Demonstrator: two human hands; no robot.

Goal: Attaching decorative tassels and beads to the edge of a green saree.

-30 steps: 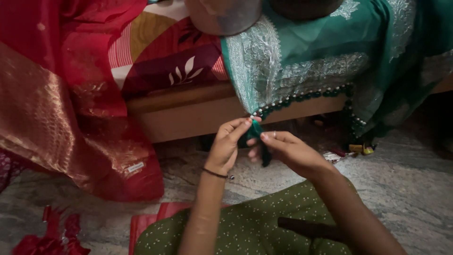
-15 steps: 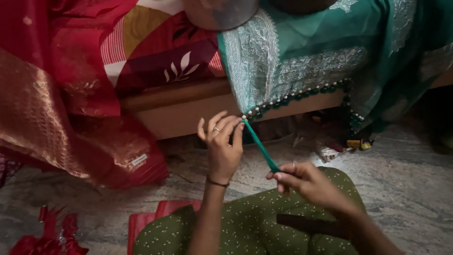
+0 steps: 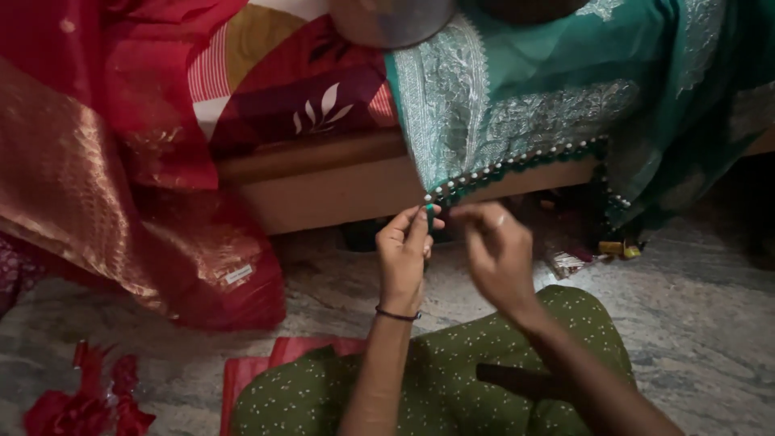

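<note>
- Left hand (image 3: pixel 404 254): fingers pinched together on the green thread (image 3: pixel 430 213), at the corner of the green cloth (image 3: pixel 517 105).
- Right hand (image 3: pixel 496 250): just beside, blurred; fingers' grip cannot be told.
- The beaded edge (image 3: pixel 517 165) runs up and rightward along the bed (image 3: pixel 323 173).

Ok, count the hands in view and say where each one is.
2. The left hand pinches the beaded corner of the green cloth at the bed's edge. The right hand is raised just beside it, blurred. No other person's hands show.
</note>
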